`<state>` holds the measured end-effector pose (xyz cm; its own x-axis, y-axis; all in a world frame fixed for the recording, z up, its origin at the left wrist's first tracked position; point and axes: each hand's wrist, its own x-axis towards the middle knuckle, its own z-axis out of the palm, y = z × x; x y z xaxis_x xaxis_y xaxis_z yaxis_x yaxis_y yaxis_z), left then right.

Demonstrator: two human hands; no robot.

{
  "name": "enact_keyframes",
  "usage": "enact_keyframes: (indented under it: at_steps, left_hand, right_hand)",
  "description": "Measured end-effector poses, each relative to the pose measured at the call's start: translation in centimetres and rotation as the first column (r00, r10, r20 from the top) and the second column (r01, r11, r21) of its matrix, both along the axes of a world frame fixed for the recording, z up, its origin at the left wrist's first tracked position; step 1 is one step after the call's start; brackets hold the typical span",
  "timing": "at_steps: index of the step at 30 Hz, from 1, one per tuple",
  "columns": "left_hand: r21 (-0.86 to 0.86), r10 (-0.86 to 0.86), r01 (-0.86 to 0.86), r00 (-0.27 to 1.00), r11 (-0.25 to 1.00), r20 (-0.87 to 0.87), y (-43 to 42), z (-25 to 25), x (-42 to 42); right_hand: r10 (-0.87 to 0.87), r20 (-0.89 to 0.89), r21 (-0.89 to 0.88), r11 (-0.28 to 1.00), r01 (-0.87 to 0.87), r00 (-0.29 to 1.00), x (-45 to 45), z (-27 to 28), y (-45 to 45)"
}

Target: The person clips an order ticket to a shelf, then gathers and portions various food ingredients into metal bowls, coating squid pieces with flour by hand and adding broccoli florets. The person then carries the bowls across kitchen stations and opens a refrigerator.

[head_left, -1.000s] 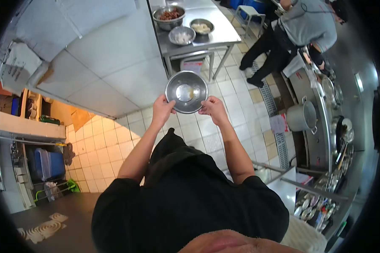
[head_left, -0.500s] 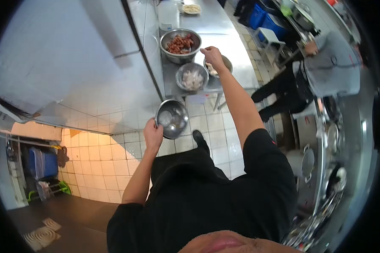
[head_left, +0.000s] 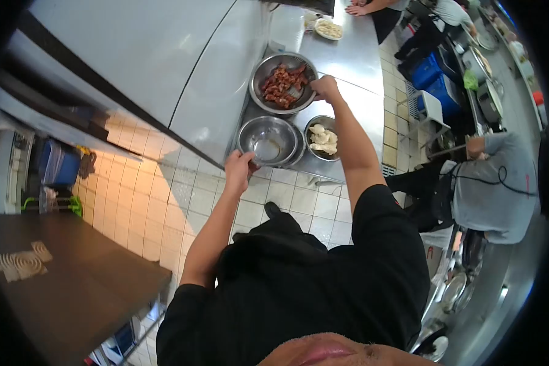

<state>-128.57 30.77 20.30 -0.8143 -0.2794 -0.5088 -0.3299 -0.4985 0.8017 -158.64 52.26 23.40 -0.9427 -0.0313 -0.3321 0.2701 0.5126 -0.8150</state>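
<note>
A meat bowl (head_left: 261,77) and a nearly bare steel bowl (head_left: 259,135), close together.
The meat bowl is wide, round, shiny metal, upright, with glossy reddish-brown pieces (head_left: 282,85) heaped in it and some inner wall uncovered. The steel bowl, just to the near side of the meat bowl, is smaller and opens upward, with a small yellowish-brown smear (head_left: 275,147) at its bottom; whether its rim touches the meat bowl cannot be told.

open: between plate (head_left: 329,29) and meat bowl (head_left: 259,76) | left: pale panel (head_left: 216,91) blocks | right forearm (head_left: 357,137) beside white-food bowl (head_left: 324,119)
</note>
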Motion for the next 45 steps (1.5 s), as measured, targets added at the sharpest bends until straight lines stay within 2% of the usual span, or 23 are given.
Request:
enact_keyframes:
  at_steps: [5, 9, 12, 13, 14, 17, 20, 21, 24, 25, 28, 29, 32, 33, 36, 37, 40, 41, 45]
  left_hand:
    - [0.013, 0.048, -0.048, 0.999, 0.999, 0.017, 0.8, 1.0, -1.4]
    - [0.01, 0.031, -0.031, 0.999, 0.999, -0.039, 2.0, 2.5, -4.0]
    - [0.062, 0.091, -0.085, 0.99, 0.995, -0.106, 3.3, 2.2, -7.4]
    - [0.076, 0.118, -0.11, 0.987, 0.991, -0.109, 3.7, 2.4, -8.5]
    - [0.09, 0.145, -0.135, 0.983, 0.987, -0.116, 4.0, 2.5, -9.6]
    - [0.136, 0.212, -0.196, 0.97, 0.971, -0.116, 4.9, 3.1, -11.3]
    - [0.114, 0.241, -0.227, 0.961, 0.967, -0.134, 5.0, 2.6, -11.5]
    - [0.097, 0.243, -0.23, 0.96, 0.968, -0.143, 5.0, 2.1, -11.5]
    - [0.083, 0.214, -0.202, 0.962, 0.976, -0.171, 4.9, 1.1, -11.1]
    - [0.09, 0.202, -0.188, 0.961, 0.978, -0.188, 4.7, 0.8, -11.1]
    - [0.109, 0.18, -0.159, 0.957, 0.981, -0.227, 4.3, -0.4, -11.2]
    - [0.114, 0.184, -0.162, 0.955, 0.98, -0.231, 4.2, -0.4, -11.4]
    - [0.111, 0.201, -0.178, 0.947, 0.978, -0.249, 3.7, -0.5, -11.2]
    - [0.108, 0.207, -0.185, 0.945, 0.977, -0.253, 3.6, -0.7, -10.8]
    - [0.035, 0.164, -0.161, 0.947, 0.986, -0.275, 2.6, -0.7, -9.2]
    - [0.046, 0.16, -0.153, 0.952, 0.987, -0.262, 2.4, -0.7, -8.2]
    - [0.074, 0.134, -0.12, 0.965, 0.99, -0.226, 2.1, 0.2, -4.0]
    - [0.08, 0.127, -0.112, 0.969, 0.99, -0.213, 1.9, 0.0, -2.5]
    - [0.148, 0.191, -0.164, 0.964, 0.975, -0.186, 1.6, 0.1, 4.2]
  right_hand:
    - [-0.052, -0.16, -0.23, 0.973, 0.013, 0.986, 1.0, 1.4, 1.7]
    - [-0.094, -0.297, -0.38, 0.925, -0.028, 0.95, 2.2, 5.0, 2.1]
    - [-0.06, -0.47, -0.268, 0.96, -0.078, 0.88, 3.0, 5.6, 1.9]
    - [-0.014, -0.664, -0.082, 0.995, -0.054, 0.748, 3.7, 5.7, 1.6]
    - [-0.025, -0.764, -0.067, 0.997, -0.042, 0.644, 6.1, 7.4, 0.6]
    - [0.022, -0.711, 0.059, 0.998, 0.028, 0.703, 8.7, 8.7, -0.1]
    - [-0.011, -0.857, -0.048, 0.997, -0.058, 0.516, 8.8, 8.2, 0.0]
    - [-0.018, -0.884, -0.04, 0.999, -0.036, 0.467, 8.2, 7.6, 0.2]
    - [-0.075, -0.916, -0.092, 0.995, -0.026, 0.394, 7.2, 7.6, 1.2]
    - [-0.095, -0.914, -0.101, 0.995, 0.004, 0.394, 7.0, 7.8, 1.3]
    - [-0.2, -0.816, -0.215, 0.976, 0.036, 0.543, 7.2, 7.8, 1.4]
    - [-0.264, -0.79, -0.315, 0.949, 0.003, 0.554, 7.2, 7.5, 1.2]
    - [-0.311, -0.819, -0.302, 0.948, 0.098, 0.483, 7.3, 7.0, 1.1]
    - [-0.278, -0.844, -0.217, 0.959, 0.182, 0.459, 6.4, 6.1, 1.6]
    - [-0.52, -0.562, -0.612, 0.784, 0.099, 0.643, 4.6, 4.3, 1.5]
    - [-0.539, -0.52, -0.65, 0.753, 0.102, 0.663, 4.3, 3.7, 1.4]
    - [-0.536, -0.259, -0.678, 0.693, 0.244, 0.803, 2.5, 0.3, 1.8]
    - [-0.507, -0.188, -0.69, 0.678, 0.254, 0.841, 4.2, 1.7, 1.1]
    - [-0.451, -0.052, -0.615, 0.717, 0.327, 0.891, 5.9, 0.8, -0.2]
